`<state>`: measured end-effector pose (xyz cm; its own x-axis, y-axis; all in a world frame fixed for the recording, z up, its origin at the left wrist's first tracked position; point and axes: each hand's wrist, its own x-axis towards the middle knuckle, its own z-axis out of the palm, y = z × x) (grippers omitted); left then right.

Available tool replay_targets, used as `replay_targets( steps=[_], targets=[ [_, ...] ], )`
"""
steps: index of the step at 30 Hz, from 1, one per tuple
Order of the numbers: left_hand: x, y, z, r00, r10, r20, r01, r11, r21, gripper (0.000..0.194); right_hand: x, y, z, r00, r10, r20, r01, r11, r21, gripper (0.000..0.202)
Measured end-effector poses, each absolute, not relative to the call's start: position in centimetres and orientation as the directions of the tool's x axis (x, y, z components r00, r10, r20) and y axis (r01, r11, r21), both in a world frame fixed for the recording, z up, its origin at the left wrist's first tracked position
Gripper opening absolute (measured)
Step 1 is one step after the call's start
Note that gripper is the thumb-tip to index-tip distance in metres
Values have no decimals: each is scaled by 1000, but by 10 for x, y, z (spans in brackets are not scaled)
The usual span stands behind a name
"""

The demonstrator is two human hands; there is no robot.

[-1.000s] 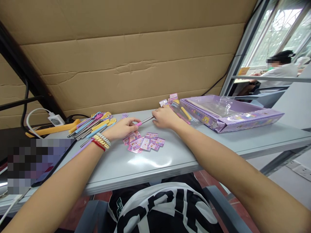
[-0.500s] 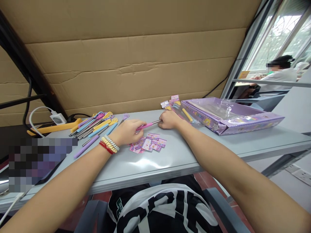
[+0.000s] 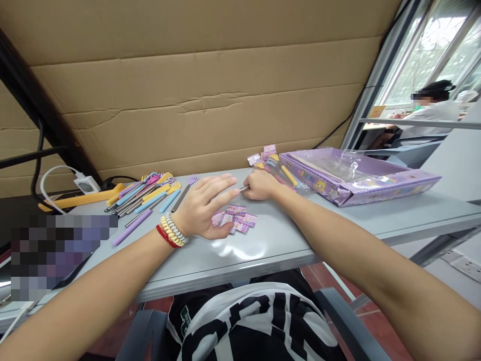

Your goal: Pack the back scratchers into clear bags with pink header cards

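A silver metal rod (image 3: 244,189) is pinched by the right hand (image 3: 259,185), and pink-purple cards (image 3: 247,219) could be scattered if brushed by the spread, seemingly empty left hand (image 3: 206,206).

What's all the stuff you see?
table: one, grey, middle
cardboard wall: one, brown, behind table
sticks: many, multicoloured, left
bar: one, yellow, left
charger: one, white, left
cables: several, mixed, left
screen: one, blurred, left
cards: several, pink, middle
rod: one, silver, middle
box: one, purple, right
packets: several, clear, beside box
chair: one, grey, below
floor: one, red, below
person: one, white top, by window
left hand: one, open, over cards
right hand: one, closed, around rod
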<state>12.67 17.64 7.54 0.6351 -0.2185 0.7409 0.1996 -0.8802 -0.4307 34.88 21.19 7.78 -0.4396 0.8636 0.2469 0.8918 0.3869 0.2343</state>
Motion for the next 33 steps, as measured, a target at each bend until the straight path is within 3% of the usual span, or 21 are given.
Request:
replay_targets(
  steps=[4, 9, 15, 21, 25, 33],
  targets=[
    [127, 176, 71, 624, -204, 754, 216, -883, -418, 67, 339, 204, 80, -443, 863, 242, 890, 391, 236, 33],
    [125, 175, 69, 659, -13, 752, 347, -882, -320, 53, 324, 195, 83, -455, 855, 248, 884, 400, 241, 30],
    [120, 179, 68, 600, 48, 799, 408, -877, -254, 49, 312, 185, 87, -424, 880, 213, 900, 382, 212, 29],
    [118, 183, 61, 690, 195, 697, 490, -835, -251, 30, 311, 182, 90, -414, 881, 230, 901, 359, 246, 30],
    [126, 184, 62, 711, 263, 652, 536, -803, -261, 28, 315, 185, 90, -403, 885, 233, 904, 346, 250, 29],
    [120, 191, 74, 677, 356, 644, 602, -772, -205, 28, 345, 207, 90, -445, 816, 369, 890, 449, 81, 22]
  ],
)
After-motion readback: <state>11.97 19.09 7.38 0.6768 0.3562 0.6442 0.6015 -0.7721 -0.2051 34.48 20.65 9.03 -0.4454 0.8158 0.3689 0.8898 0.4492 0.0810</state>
